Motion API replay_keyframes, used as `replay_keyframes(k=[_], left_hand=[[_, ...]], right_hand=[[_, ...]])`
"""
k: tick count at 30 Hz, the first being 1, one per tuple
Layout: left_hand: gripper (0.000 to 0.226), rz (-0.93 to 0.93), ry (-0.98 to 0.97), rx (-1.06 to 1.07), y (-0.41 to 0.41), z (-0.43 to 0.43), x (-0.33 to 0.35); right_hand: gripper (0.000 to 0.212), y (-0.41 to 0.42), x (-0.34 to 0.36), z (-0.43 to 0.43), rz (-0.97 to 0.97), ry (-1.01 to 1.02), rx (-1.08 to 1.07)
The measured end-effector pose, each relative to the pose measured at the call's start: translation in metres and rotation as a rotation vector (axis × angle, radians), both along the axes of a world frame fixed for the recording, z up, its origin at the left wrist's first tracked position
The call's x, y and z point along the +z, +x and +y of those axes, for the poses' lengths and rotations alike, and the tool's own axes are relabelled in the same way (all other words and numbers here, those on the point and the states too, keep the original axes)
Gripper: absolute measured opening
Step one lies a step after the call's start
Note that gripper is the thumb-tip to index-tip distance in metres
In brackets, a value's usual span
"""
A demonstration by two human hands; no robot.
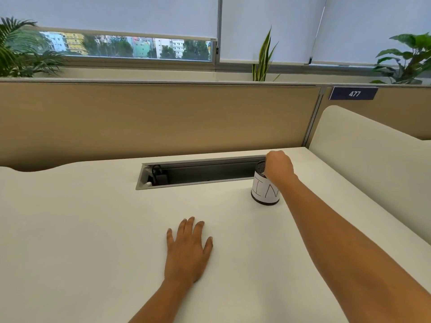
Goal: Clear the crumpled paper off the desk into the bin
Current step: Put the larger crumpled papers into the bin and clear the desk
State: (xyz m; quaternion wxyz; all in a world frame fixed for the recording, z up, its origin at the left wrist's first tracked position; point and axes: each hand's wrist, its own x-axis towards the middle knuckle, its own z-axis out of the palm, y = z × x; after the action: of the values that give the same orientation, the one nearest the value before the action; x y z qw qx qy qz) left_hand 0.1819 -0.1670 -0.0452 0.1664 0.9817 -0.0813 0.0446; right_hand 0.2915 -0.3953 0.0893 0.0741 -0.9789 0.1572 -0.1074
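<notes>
1. Left hand [187, 252]: we note it flat on the desk [93, 229], palm down, fingers straight and slightly spread, gripping nothing; nearer to us than the bin and well to its left.
2. Right hand [278, 167]: directly over the bin's mouth, knuckles up, fingers bent downward to the rim. We cannot tell whether it is clenched on paper or has let go; the fingers hide their own hollow.
3. Bin [264, 193]: small black mesh cylinder, upright on the desk, wrapped in a white label with hand-drawn letters "IN". Its inside is hidden from us.
4. Cable tray [205, 171]: open grey slot in the desk, running left from just behind the bin; a black plug [158, 176] at its far-left end.
5. Partition [163, 117]: tan, behind the bin.
6. Plate [354, 93]: blue, "477", above and right of the bin.
7. Window [128, 47]: beyond the partition, blinds mostly lowered.
</notes>
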Motion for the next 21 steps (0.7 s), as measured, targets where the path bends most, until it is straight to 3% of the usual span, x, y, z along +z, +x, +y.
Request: replay_keyframes(k=[6,12,21], left_hand=[[0.051,-0.004,-0.001,0.003,0.0,0.0,0.001],[0.05,-0.01,-0.003,-0.001,-0.002,0.001,0.001],[0.05,-0.009,-0.003,-0.001,-0.002,0.001,0.002]], right_hand=[[0.042,0.002,0.004,0.006,0.105,0.069,-0.045],[0.068,-0.001,-0.01,0.009,0.177,0.004,-0.002],[0.084,0.005,-0.01,0.009,0.366,0.058,0.037]])
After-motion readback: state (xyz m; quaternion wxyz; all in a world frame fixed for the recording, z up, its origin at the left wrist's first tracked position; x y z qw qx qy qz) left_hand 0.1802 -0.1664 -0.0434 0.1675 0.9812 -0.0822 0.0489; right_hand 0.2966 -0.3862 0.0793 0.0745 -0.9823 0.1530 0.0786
